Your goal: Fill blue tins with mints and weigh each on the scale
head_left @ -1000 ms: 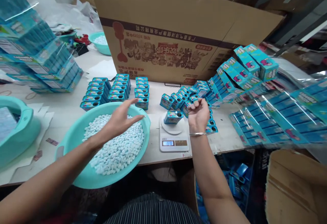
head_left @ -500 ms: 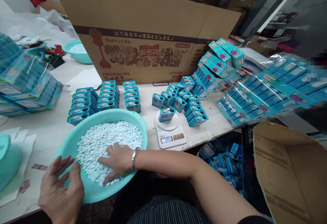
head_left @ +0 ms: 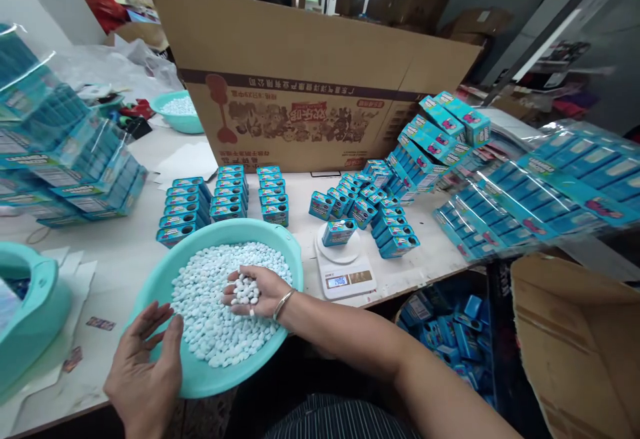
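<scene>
A turquoise basin [head_left: 295,262] holds many small pale tablets [head_left: 215,332]. Over them my right hand [head_left: 257,290] is turned palm up, fingers curled round a small heap of tablets [head_left: 246,290]. My left hand [head_left: 147,369] is at the basin's near left rim, fingers apart and nothing in it. Right of the basin is a white digital scale [head_left: 345,282], with one small blue box [head_left: 339,232] upright on its round plate. Rows of similar blue boxes [head_left: 227,193] line the table behind the basin, and more boxes [head_left: 363,212] stand behind the scale.
A large cardboard sheet [head_left: 320,45] stands across the back. Wrapped packs are stacked at the left [head_left: 75,152] and right [head_left: 540,185]. Another turquoise tub [head_left: 45,305] is at the left edge. Below the table's right edge are loose blue boxes [head_left: 450,332] and an open carton [head_left: 575,332].
My right hand has turned from palm down in the tablets to palm up with a heap of them. The whole view has shifted, moving the scene slightly right and down.
</scene>
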Demonstrator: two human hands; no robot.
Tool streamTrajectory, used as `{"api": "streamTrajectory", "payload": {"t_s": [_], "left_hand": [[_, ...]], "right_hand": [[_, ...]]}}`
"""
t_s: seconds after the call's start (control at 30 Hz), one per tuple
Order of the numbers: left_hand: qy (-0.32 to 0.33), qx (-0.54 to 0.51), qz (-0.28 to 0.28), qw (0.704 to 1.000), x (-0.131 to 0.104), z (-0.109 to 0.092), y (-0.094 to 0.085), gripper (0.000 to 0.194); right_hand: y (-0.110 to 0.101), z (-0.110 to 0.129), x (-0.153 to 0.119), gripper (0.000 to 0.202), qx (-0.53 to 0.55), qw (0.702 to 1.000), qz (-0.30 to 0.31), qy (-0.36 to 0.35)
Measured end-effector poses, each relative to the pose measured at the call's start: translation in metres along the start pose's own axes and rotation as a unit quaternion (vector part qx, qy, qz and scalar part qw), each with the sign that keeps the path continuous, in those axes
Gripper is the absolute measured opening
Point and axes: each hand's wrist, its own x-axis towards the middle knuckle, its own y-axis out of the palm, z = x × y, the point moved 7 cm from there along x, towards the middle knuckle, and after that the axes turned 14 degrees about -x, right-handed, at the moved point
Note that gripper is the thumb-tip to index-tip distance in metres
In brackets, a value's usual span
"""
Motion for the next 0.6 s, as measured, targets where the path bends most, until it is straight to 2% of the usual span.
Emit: {"api": "streamTrajectory", "payload": {"t_s": [0.07,0.13,0.2,0.27,0.37,0.47,0.53,0.6], "left_hand": [[-0.035,-0.030,-0.006,0.999,0.004,-0.004,0.000,0.053],[-0.052,-0.053,-0.001,0.997,0.010,-0.016,0.005,0.046],[-0.040,-0.080,0.022,0.996,0.020,-0.034,0.021,0.044],[-0.014,-0.106,0.077,0.991,0.029,-0.053,0.050,0.046],[0.037,-0.089,0.237,0.967,0.029,-0.077,0.123,0.045],[0.147,-0.018,0.415,0.898,0.002,-0.092,0.210,0.042],[0.240,0.044,0.479,0.843,-0.024,-0.096,0.260,0.046],[0.298,0.124,0.513,0.796,-0.046,-0.090,0.301,0.055]], "right_hand": [[-0.002,-0.002,-0.006,0.026,0.153,0.988,0.006,0.017],[-0.010,0.008,-0.022,0.027,0.237,0.971,0.014,-0.019],[-0.030,0.027,-0.049,0.026,0.269,0.958,0.015,-0.098],[-0.065,0.052,-0.084,0.023,0.269,0.943,-0.030,-0.196],[-0.132,0.086,-0.138,0.021,0.257,0.890,-0.161,-0.339],[-0.182,0.104,-0.171,0.023,0.249,0.836,-0.265,-0.411],[-0.203,0.109,-0.176,0.024,0.253,0.810,-0.310,-0.429],[-0.214,0.110,-0.173,0.025,0.257,0.791,-0.343,-0.437]]}}
